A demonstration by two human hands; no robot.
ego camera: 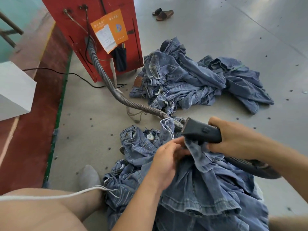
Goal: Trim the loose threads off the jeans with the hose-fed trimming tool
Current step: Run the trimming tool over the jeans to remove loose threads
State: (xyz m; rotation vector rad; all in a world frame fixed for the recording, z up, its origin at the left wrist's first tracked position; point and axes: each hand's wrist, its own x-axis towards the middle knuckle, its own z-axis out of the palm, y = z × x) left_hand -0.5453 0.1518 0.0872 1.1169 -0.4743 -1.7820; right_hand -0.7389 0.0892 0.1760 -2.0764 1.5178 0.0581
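Observation:
A pair of blue jeans [191,184] lies bunched over my lap and the floor. My left hand [166,162] pinches a fold of the denim and holds it up. My right hand [233,137] grips the black trimming tool [201,131], whose head rests on that raised fold just right of my left fingertips. A grey ribbed hose [116,94] runs from the tool's head across the floor to the red machine [93,30]. A second dark hose [246,164] passes under my right forearm.
A heap of more blue jeans [191,80] lies on the grey floor beyond the tool. A black cable [66,74] trails left of the red machine. Brown sandals [162,14] sit far back. My socked foot [89,176] and bare leg are at lower left, a white box [15,90] at left.

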